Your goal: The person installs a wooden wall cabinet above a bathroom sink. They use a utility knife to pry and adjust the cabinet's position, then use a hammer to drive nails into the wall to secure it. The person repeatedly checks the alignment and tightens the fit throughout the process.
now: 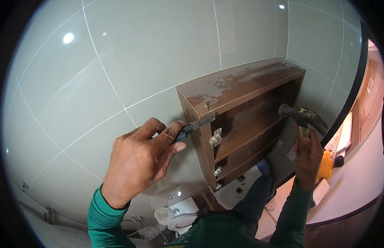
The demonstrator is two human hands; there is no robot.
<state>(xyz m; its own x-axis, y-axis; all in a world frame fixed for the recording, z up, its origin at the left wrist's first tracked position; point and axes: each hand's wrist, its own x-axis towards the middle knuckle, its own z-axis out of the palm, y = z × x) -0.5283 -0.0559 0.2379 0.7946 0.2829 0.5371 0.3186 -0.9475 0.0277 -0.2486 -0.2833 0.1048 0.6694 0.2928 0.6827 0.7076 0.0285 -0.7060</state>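
Note:
My left hand (138, 159) is closed on the dark handle of a chisel (200, 123). Its flat grey blade lies across the front left edge of a brown wooden wall cabinet (194, 142), close to the top corner. Pale, rough patches mark the cabinet's top. My right hand (308, 155) grips a claw hammer (301, 113) by its yellowish handle. The hammer head is up in front of the cabinet's right side, apart from the chisel. Metal hinges (215, 138) sit along the cabinet's left inner edge, and no door hangs on them.
Grey tiled wall (159, 45) runs behind the cabinet. Below are a white washbasin (231, 196) with a dark tap and a white toilet (181, 223). A dark frame (352, 97) borders an opening at right, beyond which a person in an orange top (325, 166) is visible.

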